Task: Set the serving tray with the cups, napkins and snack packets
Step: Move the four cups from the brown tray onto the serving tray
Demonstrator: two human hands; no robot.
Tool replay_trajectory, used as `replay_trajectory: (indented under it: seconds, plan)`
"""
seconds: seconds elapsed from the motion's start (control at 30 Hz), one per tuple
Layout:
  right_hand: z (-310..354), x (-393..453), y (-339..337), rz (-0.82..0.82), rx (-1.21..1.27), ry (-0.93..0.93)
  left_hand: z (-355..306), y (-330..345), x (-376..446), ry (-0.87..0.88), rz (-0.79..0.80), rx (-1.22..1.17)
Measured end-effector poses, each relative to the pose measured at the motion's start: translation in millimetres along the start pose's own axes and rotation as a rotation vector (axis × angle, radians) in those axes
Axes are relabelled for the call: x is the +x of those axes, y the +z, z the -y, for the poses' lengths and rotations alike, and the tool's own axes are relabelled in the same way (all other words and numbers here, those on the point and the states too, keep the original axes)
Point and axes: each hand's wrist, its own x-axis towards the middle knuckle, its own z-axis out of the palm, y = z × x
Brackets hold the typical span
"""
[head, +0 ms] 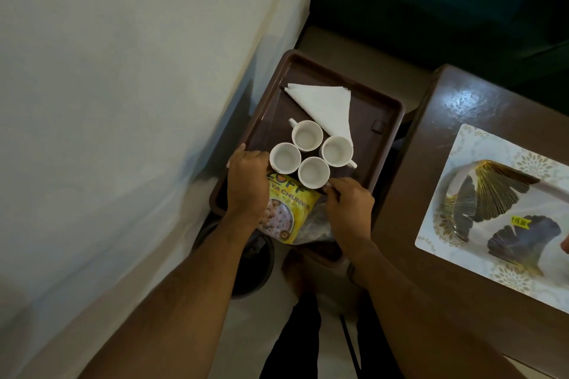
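Observation:
A brown serving tray (386, 108) sits below me between a white-covered surface and a dark table. On it lie a white napkin (326, 108) folded into a triangle and several white cups (307, 135) clustered together. A yellow snack packet (288, 209) lies at the tray's near end, partly under my hands. My left hand (248, 184) curls around the left cup (285, 157). My right hand (349, 203) pinches the handle of the nearest cup (313, 172). A clear packet (317, 224) lies beside the yellow one.
A white cloth-covered surface (107, 101) fills the left. A dark wooden table (431, 163) stands on the right, bearing a white placemat (468, 144) with dark and gold leaf-shaped dishes (492, 194). A dark round object (255, 264) stands on the floor under my left arm.

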Motion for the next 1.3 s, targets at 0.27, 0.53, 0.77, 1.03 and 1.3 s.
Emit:
replay_trajectory:
  seconds: [0.27,0.53,0.77,1.03,1.3]
  plan:
    - [2,-6,-17,-0.045,0.066,-0.059,-17,-17,-21,-0.08,-0.089,-0.091]
    - [1,-13,-51,-0.125,0.14,-0.091,-59,-40,-40,-0.181,-0.167,-0.107]
    - [-23,-23,-100,-0.213,0.14,-0.079,-121,-39,-64,-0.172,-0.26,-0.157]
    - [-95,-42,-161,-0.272,0.118,0.014,-208,3,-95,-0.149,-0.202,-0.259]
    - [-186,-64,-210,-0.333,0.085,0.112,-295,72,-128,-0.178,-0.133,-0.353]
